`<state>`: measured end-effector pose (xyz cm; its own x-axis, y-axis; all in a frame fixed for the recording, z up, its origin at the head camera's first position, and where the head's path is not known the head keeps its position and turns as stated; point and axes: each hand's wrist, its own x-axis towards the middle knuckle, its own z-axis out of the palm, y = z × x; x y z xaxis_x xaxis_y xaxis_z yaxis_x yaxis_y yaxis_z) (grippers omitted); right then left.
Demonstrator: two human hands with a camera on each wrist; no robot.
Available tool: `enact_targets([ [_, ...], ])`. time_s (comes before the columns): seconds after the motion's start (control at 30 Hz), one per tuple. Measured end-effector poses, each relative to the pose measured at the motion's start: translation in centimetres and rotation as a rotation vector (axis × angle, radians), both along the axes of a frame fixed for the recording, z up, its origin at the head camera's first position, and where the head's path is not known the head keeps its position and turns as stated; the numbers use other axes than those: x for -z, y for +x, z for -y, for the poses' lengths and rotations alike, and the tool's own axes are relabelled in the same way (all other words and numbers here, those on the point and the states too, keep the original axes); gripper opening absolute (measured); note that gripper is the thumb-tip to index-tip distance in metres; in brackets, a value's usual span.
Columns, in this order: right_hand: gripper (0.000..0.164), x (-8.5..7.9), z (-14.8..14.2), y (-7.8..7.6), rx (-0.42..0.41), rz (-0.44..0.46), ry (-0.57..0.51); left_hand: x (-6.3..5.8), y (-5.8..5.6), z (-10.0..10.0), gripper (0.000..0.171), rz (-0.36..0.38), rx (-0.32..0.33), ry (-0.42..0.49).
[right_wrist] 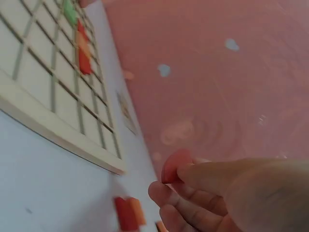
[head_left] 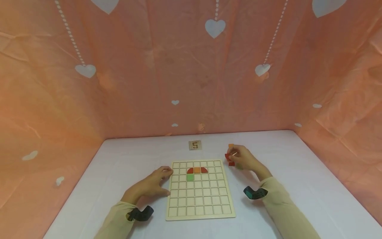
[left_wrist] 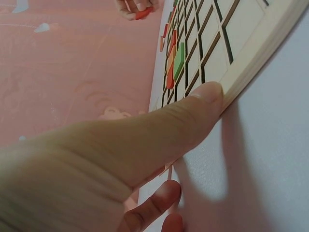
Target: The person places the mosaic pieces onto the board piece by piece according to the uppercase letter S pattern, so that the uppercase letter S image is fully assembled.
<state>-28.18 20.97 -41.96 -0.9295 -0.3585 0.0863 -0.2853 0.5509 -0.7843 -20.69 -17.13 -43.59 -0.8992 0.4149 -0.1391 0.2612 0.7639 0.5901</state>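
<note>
A pale wooden grid board [head_left: 199, 210] lies on the white table. Set in its upper cells are an orange square [head_left: 197, 170] between two red rounded pieces [head_left: 204, 170], and a green square [head_left: 190, 177] one row lower. My left hand [head_left: 152, 183] rests at the board's left edge; in the left wrist view its thumb [left_wrist: 205, 94] touches the rim. Beyond the board's upper right corner, my right hand [head_left: 243, 158] pinches a red piece with a curved edge [right_wrist: 176, 166] between thumb and fingers, above the tabletop.
Under and beside the right hand lie loose pieces: a red one [right_wrist: 126, 214], an orange one [right_wrist: 137, 211] and a green one [head_left: 239, 166], partly hidden. A small patterned card [head_left: 195, 145] lies behind the board. Pink cloth walls [head_left: 191, 83] with hearts enclose the table.
</note>
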Motion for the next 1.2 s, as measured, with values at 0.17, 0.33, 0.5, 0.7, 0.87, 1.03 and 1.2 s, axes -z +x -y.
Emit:
enact_targets([
  [0.17, 0.008, 0.5, 1.0, 0.2, -0.078, -0.008, -0.026, 0.1, -0.1, 0.0, 0.082, 0.0, 0.015, 0.004],
  [0.33, 0.006, 0.7, 1.7, 0.3, -0.145, -0.066, -0.065, 0.1, -0.1, -0.1, 0.082, -0.007, 0.014, 0.008],
  [0.5, 0.006, 0.9, 2.8, 0.9, -0.186, -0.025, -0.081, 0.1, 0.0, -0.2, 0.083, -0.003, 0.016, 0.016],
  [0.7, 0.011, 0.7, 4.4, 1.8, -0.238, -0.022, -0.067, 0.2, -0.4, -0.3, 0.082, -0.009, 0.021, 0.018],
  [0.87, 0.021, 0.0, 5.7, 2.7, -0.274, -0.026, -0.041, 0.2, -0.7, -0.3, 0.082, -0.05, 0.084, 0.028],
  [1.03, 0.024, -0.3, 8.2, 3.1, -0.313, -0.058, -0.022, 0.3, -0.4, 0.2, 0.083, -0.057, 0.079, 0.026],
  [1.2, 0.02, -0.6, 10.5, 3.6, -0.331, -0.055, -0.046, 0.3, -0.4, 0.4, 0.084, -0.044, 0.077, 0.035],
])
